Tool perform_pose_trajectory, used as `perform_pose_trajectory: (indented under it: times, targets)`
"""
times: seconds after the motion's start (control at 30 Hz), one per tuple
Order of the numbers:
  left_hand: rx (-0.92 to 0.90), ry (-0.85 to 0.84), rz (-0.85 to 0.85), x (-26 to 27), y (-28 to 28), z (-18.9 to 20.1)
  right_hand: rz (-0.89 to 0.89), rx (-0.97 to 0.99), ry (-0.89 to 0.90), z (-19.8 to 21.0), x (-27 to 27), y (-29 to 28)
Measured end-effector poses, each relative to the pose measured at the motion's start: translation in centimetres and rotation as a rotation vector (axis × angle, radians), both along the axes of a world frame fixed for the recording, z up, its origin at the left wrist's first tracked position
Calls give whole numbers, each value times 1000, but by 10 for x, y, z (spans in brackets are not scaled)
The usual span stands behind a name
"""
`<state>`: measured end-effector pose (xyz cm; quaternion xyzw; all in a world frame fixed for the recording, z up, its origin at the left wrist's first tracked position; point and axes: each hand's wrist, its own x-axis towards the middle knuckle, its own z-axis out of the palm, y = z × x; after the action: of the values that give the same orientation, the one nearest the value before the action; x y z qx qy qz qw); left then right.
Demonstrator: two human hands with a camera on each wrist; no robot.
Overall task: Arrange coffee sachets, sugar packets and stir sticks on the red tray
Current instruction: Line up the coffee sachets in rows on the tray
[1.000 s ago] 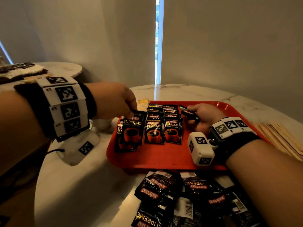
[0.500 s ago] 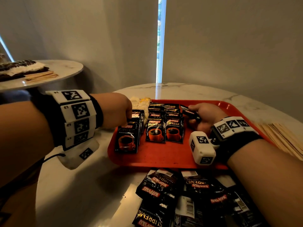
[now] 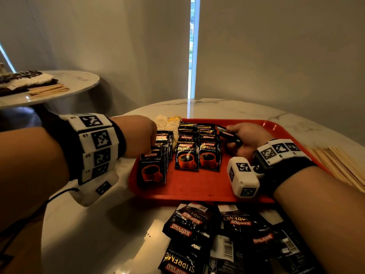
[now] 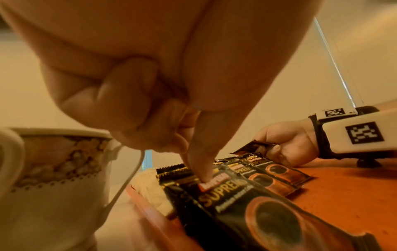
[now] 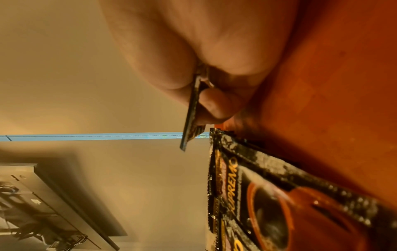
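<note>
A red tray point(image 3: 197, 188) holds three rows of black coffee sachets. My left hand point(image 3: 138, 135) is over the left row point(image 3: 153, 169). In the left wrist view its fingers are curled in and one straight digit point(image 4: 201, 175) presses the top sachet point(image 4: 232, 188) flat. My right hand point(image 3: 246, 139) rests on the tray beside the right row point(image 3: 209, 157) and pinches one coffee sachet point(image 3: 227, 133), seen edge-on point(image 5: 192, 115) between thumb and fingers. Pale sugar packets point(image 3: 167, 121) lie at the tray's far left corner. Wooden stir sticks point(image 3: 339, 163) lie on the table right of the tray.
Several loose coffee sachets point(image 3: 227, 234) are heaped on the marble table in front of the tray. A patterned white cup point(image 4: 53, 169) stands just left of the tray. A second round table point(image 3: 79, 82) at far left carries more sachets and sticks.
My left hand has brought its sachet down and laid it flat on top of the left row. The right hand has kept still with its sachet.
</note>
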<state>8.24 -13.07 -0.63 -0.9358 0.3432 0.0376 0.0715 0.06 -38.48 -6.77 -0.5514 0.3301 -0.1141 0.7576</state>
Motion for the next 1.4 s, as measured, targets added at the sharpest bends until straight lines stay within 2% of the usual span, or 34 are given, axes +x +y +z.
perform_pose_trajectory:
  times: [0.3,0.43,0.57,0.73,0.8,0.87,1.03,1.1,1.2,1.23,1.3,1.4]
  targets:
    - [-83,-27,-8,2,0,12,5,7,-7,-3,2,-4]
    - [3,92,-55,-10,1,11,3,17,-4,-3,2,-5]
    - [-11,238,-95,-25,1,14,-1,21,-4,-1,0,-5]
    - [32,252,-105,-38,3,13,43,-44,-42,11,-5,2]
    - [-66,215,-98,-38,4,17,52,-93,-97,17,-5,2]
    - [-251,219,-96,-37,2,25,80,-137,-129,24,-5,4]
    - [-660,370,-165,-32,-10,44,215,-28,-177,39,-9,28]
    - [-806,478,-123,-28,-18,40,278,20,-205,47,-11,42]
    - [-1073,765,-2,-25,-26,31,296,28,-258,57,-14,53]
    - [-1128,845,11,-25,-27,29,308,19,-268,60,-15,54]
    - [-1173,901,-30,-21,-25,22,365,33,-283,62,-16,55]
    - [-1183,851,-111,-18,-19,11,464,15,-285,59,-17,55]
